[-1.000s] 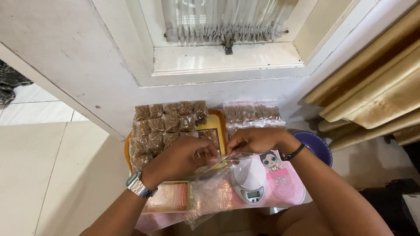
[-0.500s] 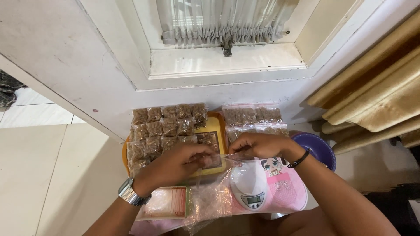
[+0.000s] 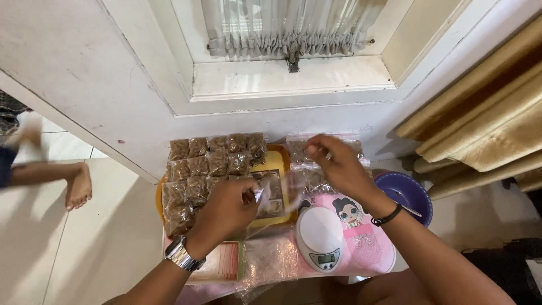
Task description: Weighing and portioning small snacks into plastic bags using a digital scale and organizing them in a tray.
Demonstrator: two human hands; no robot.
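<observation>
bagging step | clear bag (image 3: 276,195) pinched by left hand (image 3: 228,209) over tray (image 3: 276,155) | right hand (image 3: 336,164) loosely open behind scale (image 3: 320,237) | steady grip judged needed next

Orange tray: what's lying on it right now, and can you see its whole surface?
Small clear packets of brown snack lie in rows over the left and back of the orange tray. The left hand, holding an empty clear bag, covers its front, so that part is hidden.

A white kitchen scale (image 3: 319,237) beside a purple bowl (image 3: 409,195).
</observation>
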